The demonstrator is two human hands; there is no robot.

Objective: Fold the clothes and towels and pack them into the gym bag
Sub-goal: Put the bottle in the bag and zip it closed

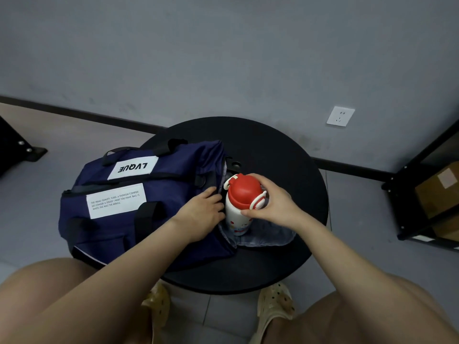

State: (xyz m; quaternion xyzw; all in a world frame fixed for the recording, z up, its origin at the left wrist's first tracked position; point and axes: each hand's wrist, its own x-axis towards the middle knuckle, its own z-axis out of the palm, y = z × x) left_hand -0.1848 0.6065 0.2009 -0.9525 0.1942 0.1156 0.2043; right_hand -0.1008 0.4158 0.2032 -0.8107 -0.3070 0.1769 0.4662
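Navy gym bag lies lengthwise left-right on desk, open end rightward. Left hand grips the opening's edge. Right hand holds upright red-lidded bottle, base inside the opening.

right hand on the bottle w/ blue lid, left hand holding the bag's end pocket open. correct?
Not quite: the lid is red, not blue, as the head view shows. The rest holds: the right hand grips the white bottle, and the left hand holds the end pocket edge of the navy gym bag.

Navy gym bag with white labels; red-capped white bottle; black table.
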